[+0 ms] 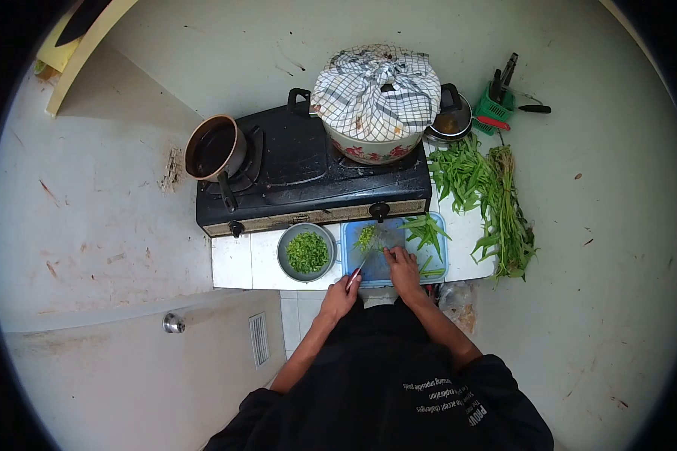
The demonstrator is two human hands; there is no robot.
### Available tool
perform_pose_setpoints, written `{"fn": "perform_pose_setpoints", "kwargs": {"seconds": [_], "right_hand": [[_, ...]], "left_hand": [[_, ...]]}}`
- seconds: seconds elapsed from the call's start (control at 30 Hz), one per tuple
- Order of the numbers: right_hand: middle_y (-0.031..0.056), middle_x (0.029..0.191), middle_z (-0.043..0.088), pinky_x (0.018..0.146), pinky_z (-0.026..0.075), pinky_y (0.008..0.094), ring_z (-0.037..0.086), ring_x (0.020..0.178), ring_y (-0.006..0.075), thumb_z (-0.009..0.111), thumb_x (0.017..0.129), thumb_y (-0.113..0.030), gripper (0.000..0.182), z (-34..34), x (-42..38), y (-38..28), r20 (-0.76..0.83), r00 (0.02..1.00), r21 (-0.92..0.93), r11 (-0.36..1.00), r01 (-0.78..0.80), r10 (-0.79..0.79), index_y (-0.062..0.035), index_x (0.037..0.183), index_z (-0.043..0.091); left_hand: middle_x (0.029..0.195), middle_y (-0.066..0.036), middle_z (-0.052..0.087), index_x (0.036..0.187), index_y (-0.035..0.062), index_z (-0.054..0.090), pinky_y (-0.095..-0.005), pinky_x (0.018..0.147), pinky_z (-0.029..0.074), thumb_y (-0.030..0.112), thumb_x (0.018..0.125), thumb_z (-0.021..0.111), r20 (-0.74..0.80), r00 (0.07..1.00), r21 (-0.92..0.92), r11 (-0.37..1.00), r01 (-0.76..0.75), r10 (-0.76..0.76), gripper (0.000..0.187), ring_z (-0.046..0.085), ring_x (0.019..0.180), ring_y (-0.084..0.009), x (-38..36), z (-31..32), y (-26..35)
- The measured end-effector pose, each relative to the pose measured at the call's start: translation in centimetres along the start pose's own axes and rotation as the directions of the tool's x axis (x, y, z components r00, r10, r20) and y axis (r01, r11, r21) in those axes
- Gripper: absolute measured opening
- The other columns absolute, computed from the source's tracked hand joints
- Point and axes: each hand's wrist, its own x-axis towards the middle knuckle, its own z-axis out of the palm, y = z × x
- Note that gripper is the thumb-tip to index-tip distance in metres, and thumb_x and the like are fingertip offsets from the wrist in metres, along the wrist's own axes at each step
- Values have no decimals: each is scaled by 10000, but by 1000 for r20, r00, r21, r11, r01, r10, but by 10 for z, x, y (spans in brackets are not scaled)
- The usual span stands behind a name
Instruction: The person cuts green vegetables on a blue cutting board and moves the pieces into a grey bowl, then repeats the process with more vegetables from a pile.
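My left hand [340, 298] grips the red handle of a knife [359, 270], its blade pointing up over a blue cutting board [347, 259]. On the board's right half is my right hand [404, 272], fingers bent and pressed together; whatever they pinch is too small to make out. Finely chopped greens [365, 238] lie in a small heap near the blade. Long green leaves [427, 230] rest on the board's upper right corner, with a few cut stems [431, 271] below. Left of the board stands a grey bowl [282, 264] holding more chopped greens [307, 252].
Behind the board is a black gas stove [293, 197] with a saucepan [237, 159] and a large cloth-covered pot [372, 150]. Leafy bundles [508, 210] lie on the right of the tiled counter [233, 263]. A green utensil basket [493, 113] sits behind them.
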Motion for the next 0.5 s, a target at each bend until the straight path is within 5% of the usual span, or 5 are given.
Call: {"fn": "perform_pose_setpoints", "kwargs": {"seconds": [0.07, 0.3, 0.5], "right_hand": [[68, 1041, 587, 826, 437, 402, 586, 1023, 250, 601, 803, 15, 458, 1, 0, -2, 11, 1000, -11, 1000, -14, 14, -73, 1246, 680], [64, 1047, 592, 822, 434, 421, 588, 1015, 259, 643, 838, -51, 380, -1, 0, -5, -26, 999, 2, 999, -45, 45, -80, 1213, 692], [71, 972, 621, 820, 436, 449, 612, 962, 299, 693, 903, -202, 210, 7, 8, -19, -153, 947, 209, 946, -247, 281, -107, 1090, 711]], "left_hand": [[768, -278, 662, 996, -30, 645, -509, 736, 521, 489, 1029, 473, -19, 996, 9, 996, -92, 92, 548, 670, 797, -482, 1, 8, -7], [826, -305, 668, 994, -26, 654, -520, 758, 518, 479, 1029, 480, -56, 995, 71, 994, -80, 84, 535, 667, 857, -497, 7, 30, -23], [865, -332, 662, 986, -26, 655, -554, 772, 512, 490, 1028, 478, -36, 997, -37, 997, -64, 62, 547, 652, 889, -524, 8, 40, -28]]}}
